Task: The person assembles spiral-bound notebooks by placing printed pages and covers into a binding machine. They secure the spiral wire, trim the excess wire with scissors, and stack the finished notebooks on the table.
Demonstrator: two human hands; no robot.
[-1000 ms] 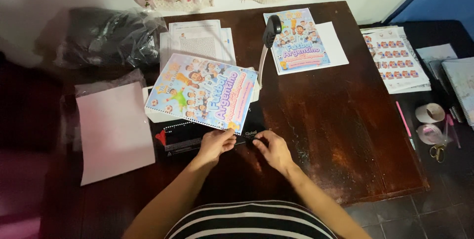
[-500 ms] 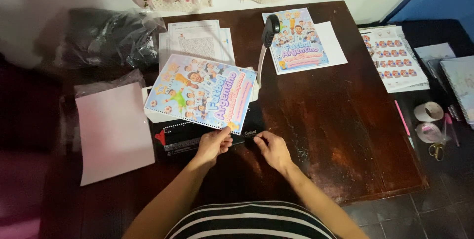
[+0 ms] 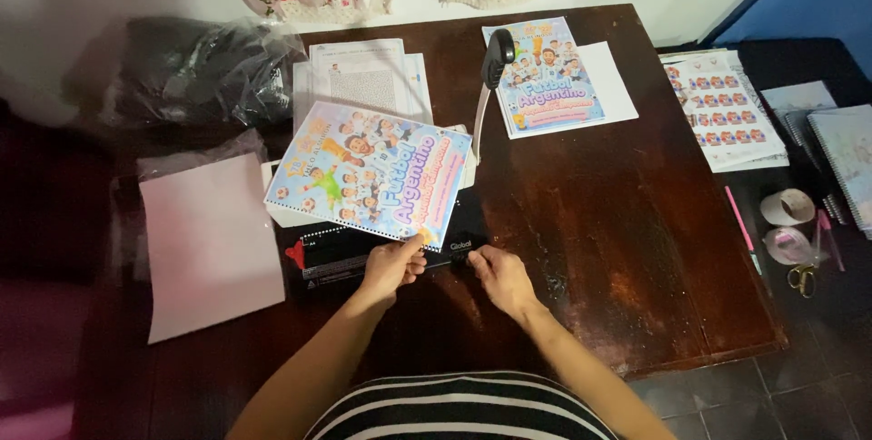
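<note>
Head view: booklet (image 3: 371,174) just beyond both hands (image 3: 392,267).

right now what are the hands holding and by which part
The left hand pinches the colourful booklet at its near punched edge, over the black binding machine. The right hand touches the machine's front right end; a firm grip cannot be told.

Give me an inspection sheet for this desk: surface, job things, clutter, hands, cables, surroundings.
Surface: dark wooden table, worn finish.
Job's things: black binding machine near the front edge; colourful printed cover lies on it, lever arm raised.
Clutter: pink sheet, white paper stack, second printed cover, black plastic bag.
Hands: left hand pinches the cover's lower edge; right hand at the machine's front right corner.
Cables: nothing seen.
Surroundings: sticker sheets, tape rolls, scissors at right.
</note>
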